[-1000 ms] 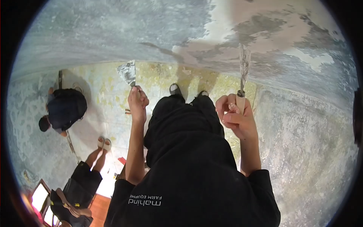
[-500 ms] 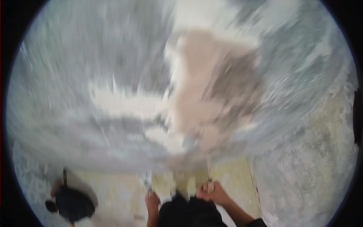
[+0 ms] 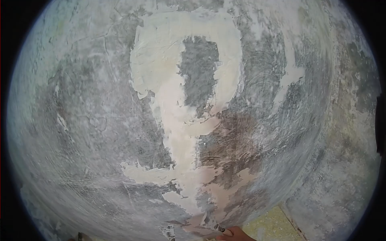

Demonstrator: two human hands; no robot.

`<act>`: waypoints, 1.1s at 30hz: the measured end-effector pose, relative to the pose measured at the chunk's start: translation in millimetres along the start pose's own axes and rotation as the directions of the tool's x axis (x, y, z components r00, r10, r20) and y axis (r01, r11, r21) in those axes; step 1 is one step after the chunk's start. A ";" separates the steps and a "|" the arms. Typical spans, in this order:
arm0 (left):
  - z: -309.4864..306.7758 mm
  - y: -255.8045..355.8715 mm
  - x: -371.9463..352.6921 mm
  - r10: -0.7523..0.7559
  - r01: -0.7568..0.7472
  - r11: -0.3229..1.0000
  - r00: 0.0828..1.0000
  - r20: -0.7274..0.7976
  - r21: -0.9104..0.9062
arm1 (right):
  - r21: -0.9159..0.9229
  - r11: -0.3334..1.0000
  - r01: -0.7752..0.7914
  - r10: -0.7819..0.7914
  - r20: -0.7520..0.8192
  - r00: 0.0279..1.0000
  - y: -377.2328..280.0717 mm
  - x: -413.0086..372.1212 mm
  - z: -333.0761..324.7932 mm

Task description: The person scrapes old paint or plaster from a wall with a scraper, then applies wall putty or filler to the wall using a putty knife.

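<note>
Your view has swung up the wall since the earlier frames: both tools now sit at the bottom of the picture, and your left hand has dropped out of sight. Going from the left, one short, pale, upright streak (image 3: 62, 122) marks the mottled grey plaster wall (image 3: 100, 120) towards its left edge. Near the wall's lower edge, left of its middle, stands one flat metal scraper blade (image 3: 169, 230), smeared white and grey; its handle is cut off, so you cannot tell how the left fingers hold it.

Above spreads one large, cream, putty-like patch (image 3: 179, 156), a broad loop around one dark grey gap (image 3: 199, 66) with a ragged stem running down. Just right of the stem's foot is your second scraper, a smeared blade with a pale handle (image 3: 228, 232). Your right hand (image 3: 238, 234) pinches that handle between its fingers, probably so the blade stays clear and points up the wall; whether it touches the plaster, you cannot tell. That makes two scrapers, one likely for each hand, and one hand visible.

Further right, one narrow cream streak (image 3: 295, 75) lies towards the wall's right edge. Below it shows one corner of yellow-stained floor (image 3: 273, 225), bordered by one rough grey adjoining wall (image 3: 341, 172).
</note>
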State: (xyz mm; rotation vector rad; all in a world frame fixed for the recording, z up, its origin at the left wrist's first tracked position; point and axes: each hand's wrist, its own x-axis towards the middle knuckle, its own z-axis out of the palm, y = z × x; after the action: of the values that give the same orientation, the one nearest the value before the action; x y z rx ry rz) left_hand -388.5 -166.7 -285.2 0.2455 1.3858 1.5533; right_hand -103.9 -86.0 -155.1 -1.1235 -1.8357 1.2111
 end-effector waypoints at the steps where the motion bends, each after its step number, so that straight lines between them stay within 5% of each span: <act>1: -0.5 -3.0 4.9 0.006 -0.006 0.999 1.000 0.001 -0.039 | 0.013 1.000 0.022 -0.022 0.002 1.000 7.5 1.7 -0.1; 4: -3.7 -18.5 15.5 0.072 -0.067 0.991 0.997 0.039 -0.119 | 0.064 0.997 0.049 -0.049 0.002 0.999 17.6 7.3 -13.0; 6: -3.5 -22.7 16.2 0.179 -0.165 0.979 0.977 0.116 -0.120 | 0.118 0.993 0.014 -0.013 -0.012 1.000 -36.9 18.4 -54.2; 8: 3.6 -14.9 15.2 0.171 -0.166 0.984 0.982 0.081 -0.071 | -0.113 0.978 0.175 -0.186 -0.095 0.978 -74.8 33.0 -100.3; 10: 10.6 -6.4 15.6 0.187 -0.186 0.982 0.979 0.086 -0.027 | -0.433 0.812 0.392 -0.506 -0.186 0.842 -114.6 51.1 -157.0; 14: 13.9 5.7 8.3 0.190 -0.185 0.982 0.971 0.148 -0.048 | -0.471 0.723 0.505 -0.688 -0.433 0.582 -250.6 92.6 -241.3; 15: 21.7 12.1 8.6 0.176 -0.164 0.983 0.971 0.162 -0.084 | -0.327 0.844 0.425 -0.536 -0.493 0.685 -290.4 94.7 -254.4; 16: 35.9 32.9 17.4 -0.128 0.148 0.982 0.978 -0.162 0.115 | -0.293 0.823 0.487 -0.568 -0.418 0.709 -310.9 105.9 -271.3; 18: 44.4 36.1 -0.1 0.056 -0.056 0.997 0.998 0.018 0.051 | -0.518 0.672 0.529 -0.733 -0.359 0.578 -345.5 131.9 -286.2; 20: 42.7 33.1 -7.9 0.158 -0.156 0.987 0.976 0.147 -0.021 | -0.574 0.632 0.520 -0.757 -0.313 0.574 -354.5 146.3 -306.8; 27: 51.5 37.6 -15.8 0.183 -0.168 0.981 0.969 0.166 -0.100 | -0.680 0.568 0.464 -0.806 -0.347 0.479 -337.1 127.7 -343.8; 33: 45.8 30.5 -10.7 0.214 -0.185 0.970 0.957 0.194 -0.159 | -0.525 0.631 0.571 -0.773 -0.361 0.522 -364.2 132.0 -336.3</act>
State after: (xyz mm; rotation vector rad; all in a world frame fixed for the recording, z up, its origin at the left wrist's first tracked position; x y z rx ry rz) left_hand -367.2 -141.0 -240.1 0.4629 1.1088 1.7288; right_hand 22.5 83.4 312.4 -0.6584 -1.7509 0.0458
